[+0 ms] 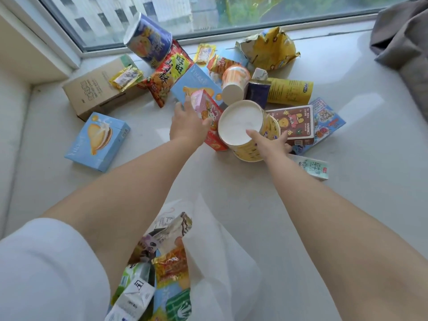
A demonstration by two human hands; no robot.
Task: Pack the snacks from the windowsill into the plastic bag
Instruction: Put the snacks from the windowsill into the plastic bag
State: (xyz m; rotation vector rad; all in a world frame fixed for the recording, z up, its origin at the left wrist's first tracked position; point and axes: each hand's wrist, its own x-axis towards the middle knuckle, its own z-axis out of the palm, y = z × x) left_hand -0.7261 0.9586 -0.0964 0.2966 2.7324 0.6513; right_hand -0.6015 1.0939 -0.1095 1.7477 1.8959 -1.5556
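Observation:
A pile of snacks lies on the white windowsill (347, 158). My right hand (272, 144) grips a yellow paper tub (240, 126) lying on its side, its white bottom facing me. My left hand (187, 123) closes on a pink and red box (208, 112) that stands next to the tub. Close to me lies the white plastic bag (220, 262), its mouth open, with several snack packets (166, 262) inside.
A light blue biscuit box (97, 142) lies apart at the left, near a brown carton (97, 89). Behind are a blue cup (148, 40), a red crisp bag (169, 72), a yellow bag (271, 47), a brown box (294, 123) and a milk carton (312, 167). Grey fabric (403, 38) is at the far right.

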